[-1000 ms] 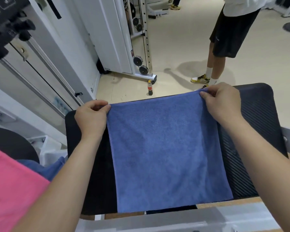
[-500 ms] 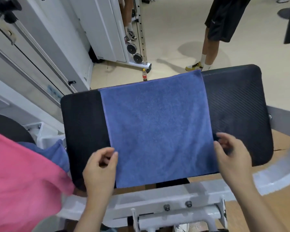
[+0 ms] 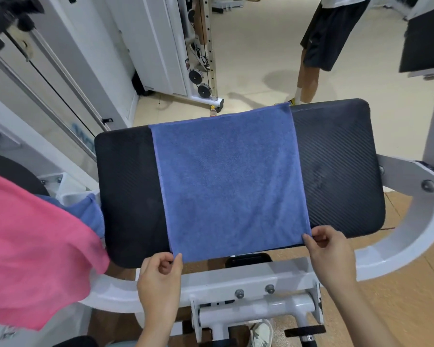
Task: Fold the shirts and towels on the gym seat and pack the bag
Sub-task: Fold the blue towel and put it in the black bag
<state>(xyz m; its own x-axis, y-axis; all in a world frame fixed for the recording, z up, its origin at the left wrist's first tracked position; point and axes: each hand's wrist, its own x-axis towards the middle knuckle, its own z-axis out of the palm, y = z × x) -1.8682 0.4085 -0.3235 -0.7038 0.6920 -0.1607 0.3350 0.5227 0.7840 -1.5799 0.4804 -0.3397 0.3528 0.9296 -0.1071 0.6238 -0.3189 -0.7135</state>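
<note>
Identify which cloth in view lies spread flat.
The blue towel on the black seat: it lies flat, with the left hand and right hand pinching its near corners. The pink cloth and the bunched blue cloth sit rumpled to the left.

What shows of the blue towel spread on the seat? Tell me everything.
The blue towel is a plain, roughly square piece of soft terry-looking cloth with a thin hem. It lies flat across the middle of the black padded seat, reaching its far edge and overhanging the near one. The left hand pinches its near left corner, the right hand its near right corner.
</note>
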